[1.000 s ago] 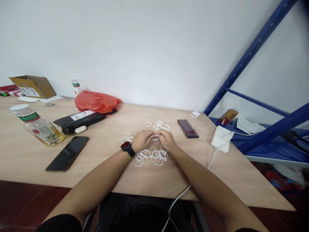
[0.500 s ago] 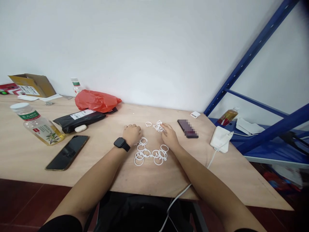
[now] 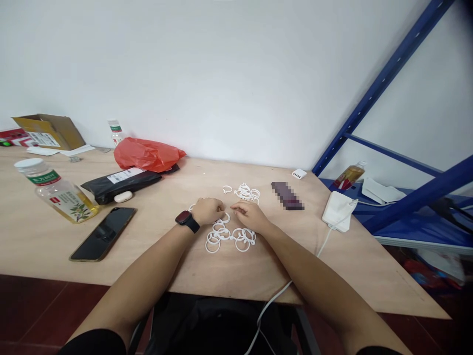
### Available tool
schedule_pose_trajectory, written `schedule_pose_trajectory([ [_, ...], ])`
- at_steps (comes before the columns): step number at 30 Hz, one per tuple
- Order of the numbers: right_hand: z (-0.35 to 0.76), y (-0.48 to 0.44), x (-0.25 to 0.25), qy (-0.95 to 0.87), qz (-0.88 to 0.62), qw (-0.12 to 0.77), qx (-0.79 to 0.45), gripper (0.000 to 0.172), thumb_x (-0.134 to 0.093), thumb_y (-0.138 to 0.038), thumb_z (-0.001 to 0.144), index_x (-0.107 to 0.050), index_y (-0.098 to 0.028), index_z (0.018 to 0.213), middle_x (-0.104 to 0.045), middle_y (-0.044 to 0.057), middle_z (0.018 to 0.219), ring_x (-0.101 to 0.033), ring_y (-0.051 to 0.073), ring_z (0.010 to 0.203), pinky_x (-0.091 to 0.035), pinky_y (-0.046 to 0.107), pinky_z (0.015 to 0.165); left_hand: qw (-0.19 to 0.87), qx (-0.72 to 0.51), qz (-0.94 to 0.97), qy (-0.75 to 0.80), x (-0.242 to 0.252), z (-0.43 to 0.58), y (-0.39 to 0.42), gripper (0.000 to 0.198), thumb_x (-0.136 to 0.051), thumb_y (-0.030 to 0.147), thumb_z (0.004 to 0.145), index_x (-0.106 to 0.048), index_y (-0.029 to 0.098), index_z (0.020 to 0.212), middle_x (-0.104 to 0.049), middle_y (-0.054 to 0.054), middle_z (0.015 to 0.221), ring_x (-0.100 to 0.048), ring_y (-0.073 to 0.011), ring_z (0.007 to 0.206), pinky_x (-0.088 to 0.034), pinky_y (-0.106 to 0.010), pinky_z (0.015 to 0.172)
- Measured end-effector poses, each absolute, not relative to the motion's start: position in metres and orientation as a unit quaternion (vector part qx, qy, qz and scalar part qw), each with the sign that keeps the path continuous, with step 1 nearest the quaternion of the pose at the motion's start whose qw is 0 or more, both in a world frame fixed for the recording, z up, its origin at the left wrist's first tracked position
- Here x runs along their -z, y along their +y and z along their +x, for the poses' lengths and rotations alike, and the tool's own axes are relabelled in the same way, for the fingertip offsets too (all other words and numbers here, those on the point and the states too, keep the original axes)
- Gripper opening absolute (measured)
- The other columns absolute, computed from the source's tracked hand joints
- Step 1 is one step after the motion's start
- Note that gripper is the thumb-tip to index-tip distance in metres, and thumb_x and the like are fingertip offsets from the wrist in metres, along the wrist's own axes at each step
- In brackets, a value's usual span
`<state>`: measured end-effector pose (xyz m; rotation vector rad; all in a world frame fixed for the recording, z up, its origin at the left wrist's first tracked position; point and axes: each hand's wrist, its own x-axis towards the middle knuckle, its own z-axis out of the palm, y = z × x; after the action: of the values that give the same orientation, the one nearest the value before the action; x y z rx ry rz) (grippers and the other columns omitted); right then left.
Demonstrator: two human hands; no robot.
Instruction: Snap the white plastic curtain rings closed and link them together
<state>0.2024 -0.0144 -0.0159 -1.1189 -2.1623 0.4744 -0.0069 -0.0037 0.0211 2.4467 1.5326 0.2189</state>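
My left hand, with a black watch on its wrist, is closed. At its fingertips is a white plastic curtain ring, partly hidden by the fingers. My right hand faces it a short gap away, fingers bent and drawn together; what they hold, if anything, is too small to make out. Below the hands lie several loose rings in a left cluster and a right cluster. Behind my right hand is a ring pile, and a single ring lies left of it. Another ring peeks out beside my left hand.
On the left are a phone, a drink bottle, a white earbud case, a black parcel and a red bag. To the right are a pixelated dark object, a white charger with a cable, and blue shelving.
My right hand has moved from the back pile toward my left hand, uncovering more rings in the pile. A ring that lay beside my right wrist no longer shows. My left hand has shifted slightly right.
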Motion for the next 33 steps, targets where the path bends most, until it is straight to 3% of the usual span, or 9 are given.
schedule_pose_trajectory([
  [4,0.202,-0.017,0.012,-0.828,-0.408,0.335,-0.186,0.029,-0.058,-0.01,0.082,-0.071,-0.02,0.106,-0.072,0.005,0.097,-0.064,0.015,0.078,-0.049,0.028,0.074,0.125,-0.116,0.834,0.524,-0.011,-0.005,0.0,0.023,-0.053,0.033,0.086,-0.072,0.021,0.081,-0.074,-0.005,0.087,-0.067,-0.0201,0.08,-0.046,-0.027,0.071],
  [9,0.198,-0.024,0.005,-0.858,-0.361,0.334,-0.151,0.028,-0.06,-0.017,0.085,-0.068,-0.022,0.111,-0.069,0.004,0.093,-0.061,0.015,0.076,-0.048,0.029,0.076,0.213,-0.198,0.814,0.502,-0.006,-0.003,0.003,0.023,-0.052,0.027,0.085,-0.074,0.019,0.083,-0.073,-0.003,0.077,-0.063,-0.0162,0.067,-0.043,-0.024,0.061],
  [12,0.198,-0.025,0.004,-0.854,-0.377,0.322,-0.157,0.018,-0.059,-0.025,0.089,-0.068,-0.021,0.105,-0.068,0.004,0.087,-0.059,0.015,0.073,-0.046,0.027,0.071,0.244,-0.245,0.806,0.48,-0.008,0.001,0.001,0.026,-0.051,0.025,0.086,-0.075,0.018,0.087,-0.074,-0.003,0.083,-0.064,-0.0161,0.073,-0.047,-0.024,0.067],
  [16,0.2,-0.023,0.006,-0.818,-0.428,0.339,-0.179,0.017,-0.055,-0.032,0.094,-0.066,-0.02,0.099,-0.066,0.001,0.077,-0.058,0.014,0.068,-0.042,0.023,0.064,0.201,-0.35,0.808,0.43,-0.011,0.005,-0.005,0.026,-0.051,0.026,0.09,-0.073,0.018,0.1,-0.073,-0.006,0.1,-0.065,-0.0167,0.087,-0.049,-0.027,0.082],
  [25,0.203,-0.021,0.006,-0.795,-0.437,0.354,-0.227,0.018,-0.051,-0.03,0.092,-0.066,-0.018,0.092,-0.06,-0.004,0.065,-0.051,0.011,0.057,-0.037,0.022,0.057,0.132,-0.303,0.863,0.382,-0.014,0.008,-0.009,0.022,-0.054,0.027,0.094,-0.075,0.021,0.096,-0.075,-0.004,0.092,-0.066,-0.017,0.085,-0.046,-0.032,0.087],
  [33,0.206,-0.021,0.004,-0.79,-0.444,0.351,-0.237,0.019,-0.049,-0.02,0.086,-0.067,-0.018,0.088,-0.062,-0.003,0.064,-0.055,0.012,0.061,-0.04,0.022,0.062,0.119,-0.299,0.881,0.345,-0.011,0.008,-0.006,0.026,-0.05,0.031,0.098,-0.073,0.021,0.102,-0.074,-0.005,0.095,-0.066,-0.0185,0.089,-0.047,-0.032,0.085],
])
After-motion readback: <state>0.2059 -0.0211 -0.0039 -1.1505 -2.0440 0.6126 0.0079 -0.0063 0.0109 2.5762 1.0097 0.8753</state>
